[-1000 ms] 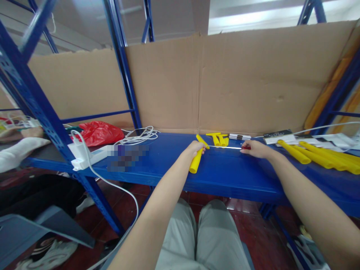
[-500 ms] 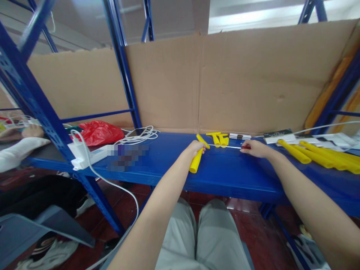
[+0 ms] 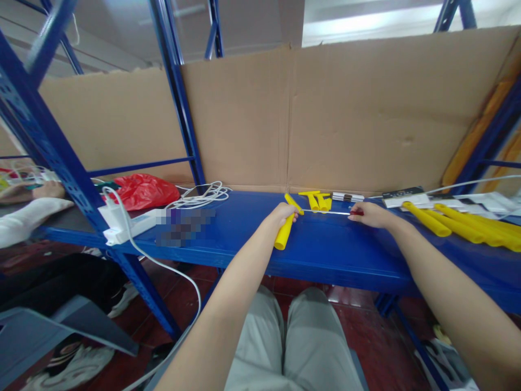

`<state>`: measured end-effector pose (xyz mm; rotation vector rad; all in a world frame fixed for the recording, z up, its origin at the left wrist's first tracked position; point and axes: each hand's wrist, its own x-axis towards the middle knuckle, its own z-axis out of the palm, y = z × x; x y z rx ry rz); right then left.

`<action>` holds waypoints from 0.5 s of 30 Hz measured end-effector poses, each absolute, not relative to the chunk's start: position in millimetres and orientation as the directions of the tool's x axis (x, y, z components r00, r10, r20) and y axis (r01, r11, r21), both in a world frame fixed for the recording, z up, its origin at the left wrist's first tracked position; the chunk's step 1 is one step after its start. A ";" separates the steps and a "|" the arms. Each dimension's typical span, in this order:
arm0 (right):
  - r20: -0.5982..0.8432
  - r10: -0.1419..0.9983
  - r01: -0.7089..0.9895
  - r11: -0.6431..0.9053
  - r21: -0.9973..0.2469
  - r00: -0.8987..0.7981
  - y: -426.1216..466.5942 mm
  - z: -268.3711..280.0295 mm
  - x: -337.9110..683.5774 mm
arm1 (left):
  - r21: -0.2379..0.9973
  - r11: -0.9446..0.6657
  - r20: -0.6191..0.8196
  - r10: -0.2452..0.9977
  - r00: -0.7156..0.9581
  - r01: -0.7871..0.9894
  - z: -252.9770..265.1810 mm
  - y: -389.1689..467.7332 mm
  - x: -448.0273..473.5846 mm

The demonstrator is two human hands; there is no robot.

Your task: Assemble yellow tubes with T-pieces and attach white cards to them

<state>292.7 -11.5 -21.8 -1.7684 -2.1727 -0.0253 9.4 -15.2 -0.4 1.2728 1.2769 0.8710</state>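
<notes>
My left hand (image 3: pixel 280 215) is closed around a yellow T-shaped piece (image 3: pixel 284 237), whose tube sticks out below the fingers and whose narrow crosspiece shows above them. My right hand (image 3: pixel 371 215) grips the dark red handle of a screwdriver (image 3: pixel 331 212). The long metal shaft lies nearly level and points left, with its tip at the crosspiece. Whether the tip sits inside the piece or only touches it, I cannot tell. Behind the shaft, several smaller-looking yellow T-shaped pieces (image 3: pixel 314 201) lie in a group on the blue shelf (image 3: pixel 334 250).
Long yellow tubes (image 3: pixel 462 225) lie at right, by white packets and a black-and-white box (image 3: pixel 402 196). Black-and-white items (image 3: pixel 348 197) lie near the cardboard wall (image 3: pixel 345 119). At left are a white power strip (image 3: pixel 132 224), cable coil (image 3: pixel 209 194), red bag (image 3: pixel 144 191) and another person's hand (image 3: pixel 49 190).
Both hands keep their grip on the yellow piece and the screwdriver in almost the same place. The whole view has shifted very slightly.
</notes>
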 end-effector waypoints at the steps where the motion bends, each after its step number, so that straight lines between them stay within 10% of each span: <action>1: 0.265 0.951 0.956 0.216 -0.201 -0.159 -11.8 -21.5 292.4 | 0.971 0.159 -0.187 0.970 0.154 0.181 0.0 -15.8 9.4; 15: 0.243 0.961 0.953 0.193 -0.234 -0.135 -14.4 -19.6 289.0 | 0.974 0.156 -0.181 0.972 0.150 0.167 0.2 -16.8 8.9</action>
